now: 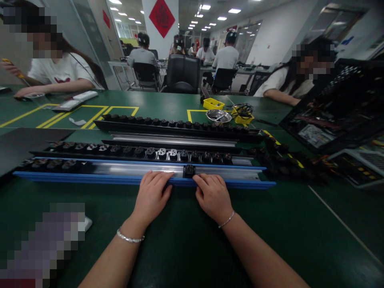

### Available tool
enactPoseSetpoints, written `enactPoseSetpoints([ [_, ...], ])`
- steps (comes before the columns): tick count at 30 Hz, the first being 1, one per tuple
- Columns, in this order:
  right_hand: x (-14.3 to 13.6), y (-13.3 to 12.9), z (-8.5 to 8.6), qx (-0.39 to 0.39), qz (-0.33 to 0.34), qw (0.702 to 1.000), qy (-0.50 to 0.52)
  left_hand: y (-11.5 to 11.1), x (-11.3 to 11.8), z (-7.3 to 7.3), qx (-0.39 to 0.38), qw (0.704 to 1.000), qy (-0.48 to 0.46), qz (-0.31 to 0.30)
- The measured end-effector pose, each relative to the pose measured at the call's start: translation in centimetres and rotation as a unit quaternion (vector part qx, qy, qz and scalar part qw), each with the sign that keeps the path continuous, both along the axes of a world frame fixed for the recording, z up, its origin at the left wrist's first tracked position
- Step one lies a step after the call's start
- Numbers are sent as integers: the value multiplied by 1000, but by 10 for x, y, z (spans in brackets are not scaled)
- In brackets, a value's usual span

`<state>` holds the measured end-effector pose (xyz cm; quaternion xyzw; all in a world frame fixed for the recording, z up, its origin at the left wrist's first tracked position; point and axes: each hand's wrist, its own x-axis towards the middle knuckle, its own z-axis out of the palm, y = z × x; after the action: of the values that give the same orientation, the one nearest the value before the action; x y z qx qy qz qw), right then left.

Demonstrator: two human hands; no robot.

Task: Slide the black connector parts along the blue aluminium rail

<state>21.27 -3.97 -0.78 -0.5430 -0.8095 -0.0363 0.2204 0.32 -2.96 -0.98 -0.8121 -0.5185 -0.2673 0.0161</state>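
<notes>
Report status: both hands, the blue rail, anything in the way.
Left hand, right hand on blue rail's near edge. One black socket module in channel, beside right fingertips. Left fingertips over channel; black rail close behind.

From the head camera I see my left grip [153, 195] resting on the near edge of a blue-edged rail [90, 179]; my right grip [212, 195] reaches the rail just beside a black block [189, 171]. Beyond, block-filled black rails [180, 125] cross the green surface [258, 240].
</notes>
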Motion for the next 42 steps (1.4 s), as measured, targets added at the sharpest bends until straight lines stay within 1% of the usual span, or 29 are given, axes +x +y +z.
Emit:
enactPoseSetpoints([
  [6, 1, 0, 1, 10, -2, 1000, 6, 1, 0, -2, 7, 999, -41, 12],
  [10, 0, 0, -2, 18, -2, 1000, 22, 2, 3, -1, 0, 999, -43, 12],
  [14, -2, 2, -4, 39, -33, 997, 62, 1, 12, 1, -1, 999, -35, 30],
  [19, -16, 11, 3, 35, -118, 988, 96, 1, 21, 2, -1, 999, -21, 36],
  [21, -24, 15, 5, 32, -137, 985, 101, 1, 21, 1, 2, 999, -21, 39],
  [24, -32, 18, 4, 49, -139, 982, 119, 2, 21, 0, 3, 999, -23, 41],
  [29, -34, 19, 1, 63, -145, 977, 142, 1, 22, 1, -2, 999, -16, 45],
  [38, -40, 21, 1, 61, -187, 971, 135, 2, 21, 0, 1, 999, -15, 40],
  [42, -40, 21, 0, 56, -191, 972, 124, 3, 21, 1, -1, 999, -17, 39],
])
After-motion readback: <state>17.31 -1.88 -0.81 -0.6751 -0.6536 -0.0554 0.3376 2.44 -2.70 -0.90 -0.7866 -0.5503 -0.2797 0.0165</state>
